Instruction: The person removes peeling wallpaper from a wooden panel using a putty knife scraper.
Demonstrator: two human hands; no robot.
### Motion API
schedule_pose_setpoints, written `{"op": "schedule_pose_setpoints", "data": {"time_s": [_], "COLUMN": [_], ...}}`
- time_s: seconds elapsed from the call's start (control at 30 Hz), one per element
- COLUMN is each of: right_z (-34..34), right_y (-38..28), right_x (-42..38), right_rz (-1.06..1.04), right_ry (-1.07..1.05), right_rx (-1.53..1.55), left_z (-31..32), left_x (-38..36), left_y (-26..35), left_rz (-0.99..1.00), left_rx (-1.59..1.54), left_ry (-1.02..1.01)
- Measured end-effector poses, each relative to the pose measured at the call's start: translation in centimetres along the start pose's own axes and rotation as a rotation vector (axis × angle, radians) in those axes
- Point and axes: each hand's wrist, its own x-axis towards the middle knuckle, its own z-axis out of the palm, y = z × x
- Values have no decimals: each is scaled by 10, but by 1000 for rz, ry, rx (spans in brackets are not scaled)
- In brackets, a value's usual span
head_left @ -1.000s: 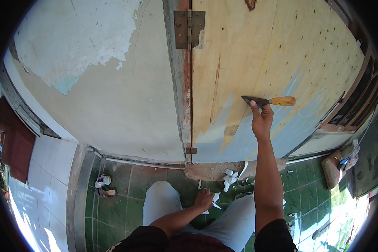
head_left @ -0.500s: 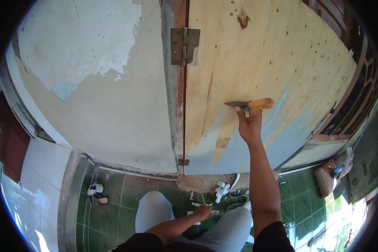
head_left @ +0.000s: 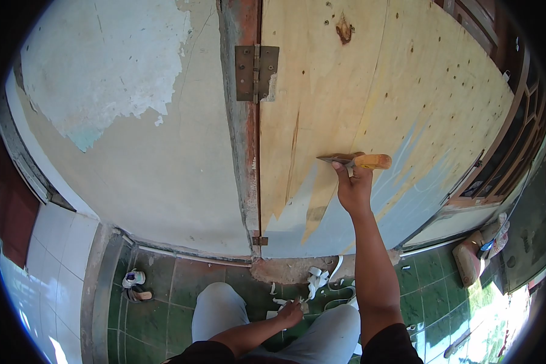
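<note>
My right hand (head_left: 355,188) is closed around the wooden handle of a scraper (head_left: 375,161). Its dark metal blade points left and lies at the surface of a wooden door (head_left: 321,79). The thumb presses near the base of the blade. Bare pale wood covers the upper door, while grey-blue paint (head_left: 400,206) remains lower down in jagged streaks. My left hand (head_left: 291,312) rests low between my knees with its fingers curled. What it holds, if anything, I cannot make out.
A rusty hinge (head_left: 256,73) joins the door to its frame. Peeling paint marks the wall (head_left: 158,176) on the left. White scraps (head_left: 318,280) litter the green tiled floor (head_left: 164,324). A shoe-like item (head_left: 138,295) lies left; a sack (head_left: 469,258) stands right.
The whole view has shifted slightly, so the door appears lower and further left. The scraper's blade stays at about the same spot on the wood, its handle tilted slightly lower.
</note>
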Motion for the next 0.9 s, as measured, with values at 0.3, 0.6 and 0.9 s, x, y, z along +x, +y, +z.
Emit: {"op": "schedule_pose_setpoints", "data": {"time_s": [0.3,0.6,0.9], "right_z": [1,-5,-5], "right_y": [2,3,2], "right_x": [-2,-4,-5], "right_rz": [-10,-33,-24], "right_ry": [-21,-70,-79], "right_rx": [-74,-122,-68], "left_z": [-24,-6,-40], "left_x": [8,15,18], "left_y": [19,20,14], "left_rz": [-141,-118,-144], "left_rx": [-103,-92,-52], "left_ry": [-269,-242,-219]}}
